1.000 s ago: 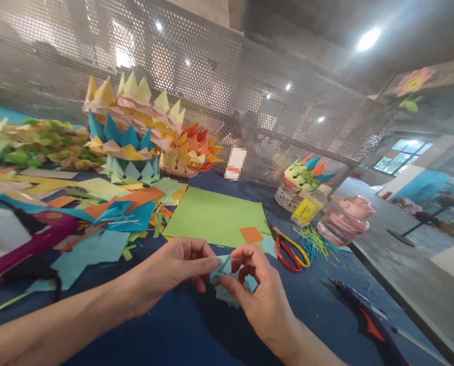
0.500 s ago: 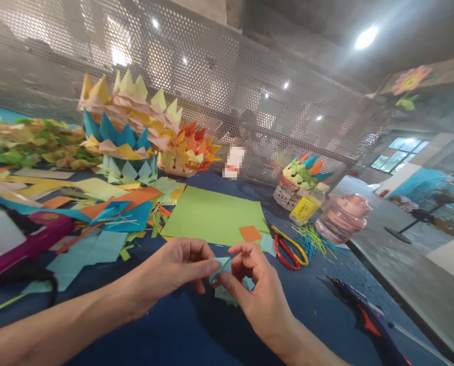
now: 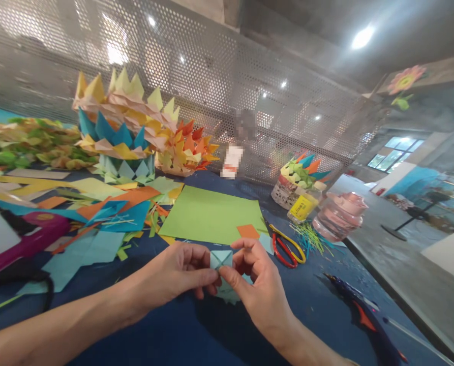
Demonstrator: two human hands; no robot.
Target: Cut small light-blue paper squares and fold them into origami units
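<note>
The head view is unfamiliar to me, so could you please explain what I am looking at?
There is no machine here: a person works with two bare hands, seen by one camera worn on the head, looking forward and down. The left hand and right hand together hold a small folded light blue paper, its creases forming an X. Below them is a dark blue table. Beyond the hands lies a green sheet; to its right, red-and-yellow-handled scissors. Pointed paper crafts stand at the back left, and a dark tool with an orange part lies at the right.
</note>
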